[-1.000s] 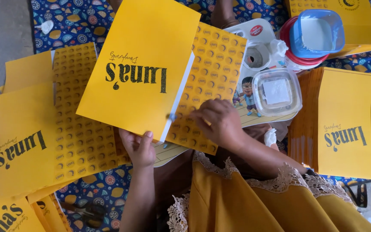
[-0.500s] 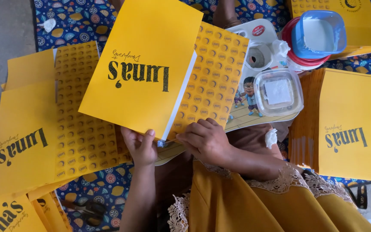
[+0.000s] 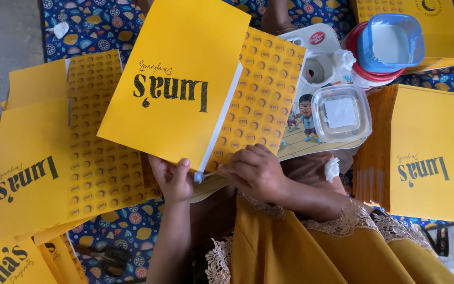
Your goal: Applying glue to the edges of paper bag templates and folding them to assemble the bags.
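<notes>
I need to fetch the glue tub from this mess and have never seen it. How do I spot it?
Start at the yellow sheet the left hand holds. Right of it, a clear square tub sits on a cartoon board. Unlike the blue tub behind, it is transparent with a white inside.

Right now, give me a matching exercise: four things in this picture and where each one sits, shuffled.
1. yellow sheet
2. clear lidded tub
3. blue container
4. scissors

A. bottom left, on the patterned cloth
B. held at its lower edge by the left hand
C. top right, on a red lid
D. on the cartoon picture board

Pairs: 1-B, 2-D, 3-C, 4-A
</notes>
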